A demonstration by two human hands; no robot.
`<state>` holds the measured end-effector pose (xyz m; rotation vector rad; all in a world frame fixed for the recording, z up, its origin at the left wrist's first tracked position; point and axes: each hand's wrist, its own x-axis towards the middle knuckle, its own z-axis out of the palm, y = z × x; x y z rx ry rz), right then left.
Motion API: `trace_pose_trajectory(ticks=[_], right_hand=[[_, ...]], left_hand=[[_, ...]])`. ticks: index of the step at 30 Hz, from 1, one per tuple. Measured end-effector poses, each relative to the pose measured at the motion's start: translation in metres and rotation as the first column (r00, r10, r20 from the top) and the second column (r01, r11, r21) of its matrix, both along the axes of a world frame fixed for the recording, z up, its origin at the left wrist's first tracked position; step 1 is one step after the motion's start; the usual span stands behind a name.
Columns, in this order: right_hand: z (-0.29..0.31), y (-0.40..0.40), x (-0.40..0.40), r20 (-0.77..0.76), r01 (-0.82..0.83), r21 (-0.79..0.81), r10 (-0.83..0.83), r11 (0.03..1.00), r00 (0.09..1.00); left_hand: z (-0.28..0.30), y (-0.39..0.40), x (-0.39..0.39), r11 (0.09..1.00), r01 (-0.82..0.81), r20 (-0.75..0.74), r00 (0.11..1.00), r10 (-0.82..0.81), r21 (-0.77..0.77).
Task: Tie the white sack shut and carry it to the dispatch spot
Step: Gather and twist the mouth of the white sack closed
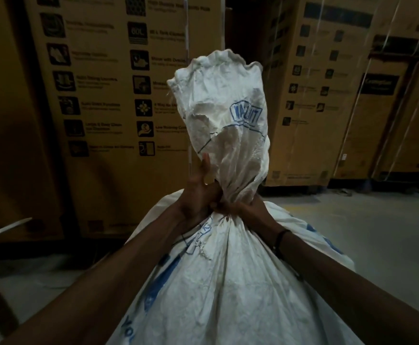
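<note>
Around the white sack [228, 282] neck, both hands [224, 204] clenched, forearms extended

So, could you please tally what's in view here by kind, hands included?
White sack: 1
Hands gripping its gathered neck, left hand and right hand: 2
Large cardboard cartons standing behind: at least 3
Total: at least 6

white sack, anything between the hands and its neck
Nothing visible. The left hand and right hand both grip the gathered neck of the white sack directly, with its loose top standing up above them.
</note>
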<state>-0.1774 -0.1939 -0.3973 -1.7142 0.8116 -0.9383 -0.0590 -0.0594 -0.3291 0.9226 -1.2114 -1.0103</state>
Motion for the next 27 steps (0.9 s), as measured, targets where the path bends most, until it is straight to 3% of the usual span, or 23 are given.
trace_pose_trajectory(ticks=[1, 5, 8, 15, 20, 27], right_hand=[[0.002, 0.003, -0.003, 0.027, -0.006, 0.02, 0.005, 1.0, 1.0], [0.009, 0.017, -0.01, 0.153, -0.047, 0.016, 0.044, 0.999, 0.987], [0.01, 0.022, -0.011, 0.181, -0.054, 0.014, 0.05, 0.998, 0.982], [0.006, 0.021, -0.011, 0.153, 0.044, -0.057, -0.035, 0.997, 0.988], [0.019, 0.029, -0.017, 0.055, -0.014, -0.098, 0.02, 0.995, 0.998], [0.049, 0.062, -0.047, -0.037, -0.067, -0.165, 0.062, 0.984, 0.997]], left_hand=[[-0.001, -0.001, 0.0, 0.997, 0.079, -0.032, 0.996, -0.079, 0.023], [-0.009, -0.01, 0.0, 0.989, 0.146, -0.153, 0.978, -0.141, 0.021], [-0.012, -0.012, 0.002, 0.991, 0.133, -0.145, 0.98, -0.134, -0.019], [-0.009, 0.001, -0.004, 0.994, 0.092, -0.088, 0.992, -0.086, 0.063], [-0.004, 0.015, -0.013, 0.992, -0.001, -0.092, 0.996, 0.013, 0.123], [0.013, 0.043, -0.004, 0.959, -0.225, 0.207, 0.96, 0.188, 0.17]])
